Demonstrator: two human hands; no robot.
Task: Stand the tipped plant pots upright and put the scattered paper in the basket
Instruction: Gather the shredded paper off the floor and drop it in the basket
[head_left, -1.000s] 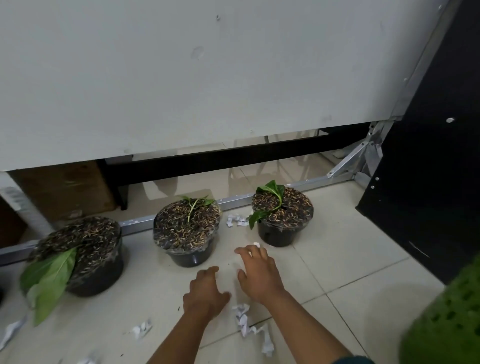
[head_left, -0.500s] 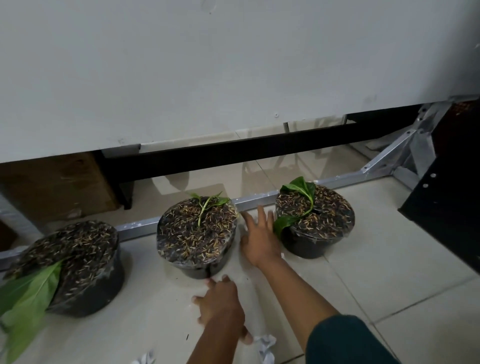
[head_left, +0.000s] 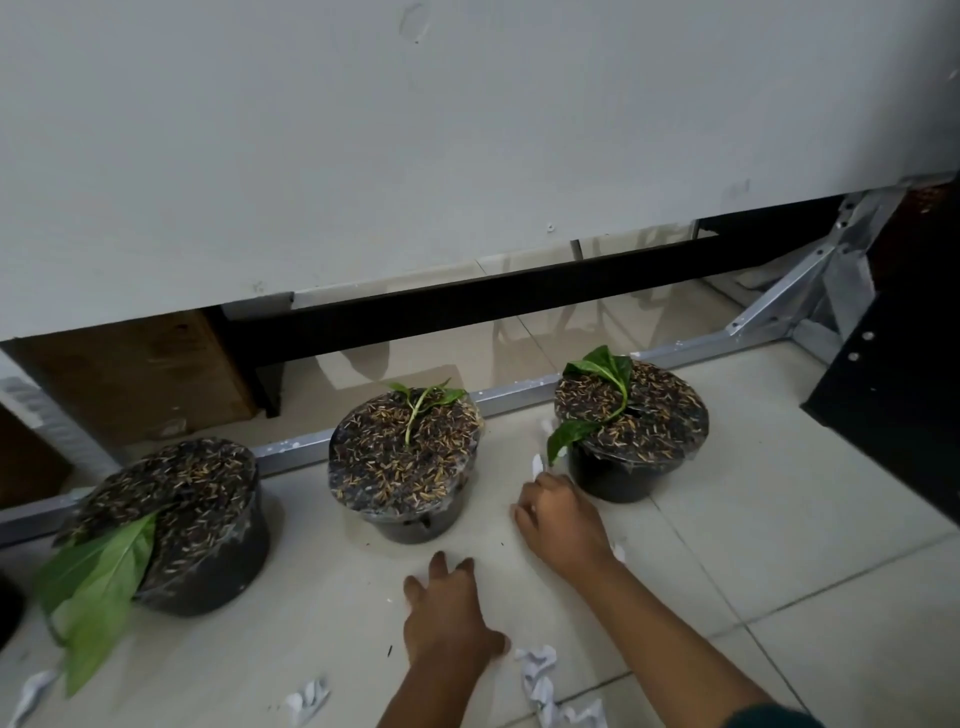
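Observation:
Three black plant pots stand in a row on the tiled floor: the left pot (head_left: 202, 551) with a big drooping leaf, the middle pot (head_left: 415, 519) and the right pot (head_left: 618, 480). My right hand (head_left: 561, 519) is curled between the middle and right pots, with a white paper scrap (head_left: 536, 464) sticking out of its fingers. My left hand (head_left: 452, 613) lies flat on the floor in front of the middle pot, fingers apart. More crumpled paper (head_left: 537, 670) lies beside my left wrist. Further paper bits (head_left: 306, 699) lie near the bottom edge. The basket is out of view.
A white board panel (head_left: 467, 156) rises just behind the pots on a metal floor rail (head_left: 291, 449) and bracket (head_left: 779, 306). A black cabinet (head_left: 904, 364) stands at the right. Another paper strip (head_left: 34, 693) lies at the bottom left, and a small paper piece (head_left: 546, 427) behind my right hand.
My right hand reached in between the middle and right pots, then drew back toward me closed around paper. My left hand stayed on the floor. The view shifted closer.

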